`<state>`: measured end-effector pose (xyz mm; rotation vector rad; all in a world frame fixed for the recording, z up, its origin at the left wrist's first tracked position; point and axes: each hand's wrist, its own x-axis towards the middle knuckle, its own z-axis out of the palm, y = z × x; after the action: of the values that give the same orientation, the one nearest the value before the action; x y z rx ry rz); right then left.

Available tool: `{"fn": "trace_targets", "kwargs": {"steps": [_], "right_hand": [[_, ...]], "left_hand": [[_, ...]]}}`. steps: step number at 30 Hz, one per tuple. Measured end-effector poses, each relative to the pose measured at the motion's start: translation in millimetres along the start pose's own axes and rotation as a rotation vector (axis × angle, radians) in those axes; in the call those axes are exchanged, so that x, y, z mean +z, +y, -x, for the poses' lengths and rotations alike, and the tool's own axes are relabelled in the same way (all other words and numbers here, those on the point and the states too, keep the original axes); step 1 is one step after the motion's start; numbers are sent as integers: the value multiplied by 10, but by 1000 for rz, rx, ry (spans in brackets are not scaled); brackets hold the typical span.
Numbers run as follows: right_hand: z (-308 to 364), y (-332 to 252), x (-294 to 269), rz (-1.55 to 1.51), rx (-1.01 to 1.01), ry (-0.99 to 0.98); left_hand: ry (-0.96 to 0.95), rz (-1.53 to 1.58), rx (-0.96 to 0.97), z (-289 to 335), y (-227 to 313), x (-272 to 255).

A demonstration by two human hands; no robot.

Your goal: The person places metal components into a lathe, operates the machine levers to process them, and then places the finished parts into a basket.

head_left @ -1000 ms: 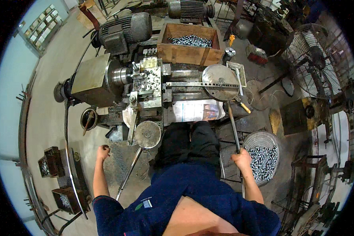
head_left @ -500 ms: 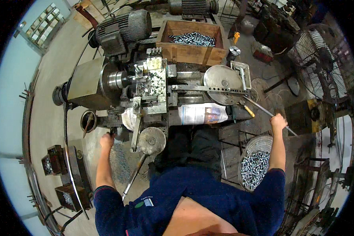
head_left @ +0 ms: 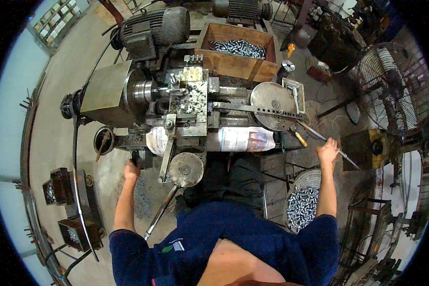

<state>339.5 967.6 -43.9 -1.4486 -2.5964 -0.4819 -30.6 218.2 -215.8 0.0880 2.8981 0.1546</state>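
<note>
My left hand [head_left: 131, 170] is closed around a dark handle [head_left: 135, 156] at the front left of the lathe-like machine; the handle is mostly hidden. Out to the right, my right hand [head_left: 327, 150] has its fingers curled over a slanting metal lever rod [head_left: 350, 161]. The rod runs up to a perforated flat bar [head_left: 252, 110] lying across a large round disc [head_left: 273, 106]. Left of the disc, dark chips cover the machine's tool slide [head_left: 194, 100]. A shiny cylindrical spindle [head_left: 143, 90] faces it.
Behind the machine, a wooden box [head_left: 238, 64] holds many small metal parts, as does a basket [head_left: 290, 209] below my right forearm. A round handwheel [head_left: 186, 169] with a long handle stands before me. A caged fan [head_left: 391, 88] is at right, small bins [head_left: 83, 233] at left.
The whole view has shifted slightly. My right hand sits a little nearer the disc along the lever rod, its fingers looser. My left hand keeps hold of the dark handle.
</note>
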Motion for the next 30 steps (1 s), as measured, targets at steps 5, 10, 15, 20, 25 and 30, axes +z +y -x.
{"fn": "trace_targets", "kwargs": {"steps": [5,10,15,20,25,30], "right_hand": [[-43,-1085,-1059,-598,-464,45],[214,-2815,-2493,-1028,-1041,160],[613,-4467,-3065,-598,-1375,189],[638,-4968,-2925,-302,-1322,-78],[654,-5012,-2856,-383,-1341,-43],[681,-5031,-2865,-311,-1351,-49]], "left_hand": [[-229,226,47,174,-436,-419],[304,210,83,360,-237,-2233],[604,25,-34,804,-1137,-2894],[598,33,-322,1438,-1180,-2000],[452,150,-427,1755,-491,-2165],[470,110,-359,1855,-223,-2090]]}}
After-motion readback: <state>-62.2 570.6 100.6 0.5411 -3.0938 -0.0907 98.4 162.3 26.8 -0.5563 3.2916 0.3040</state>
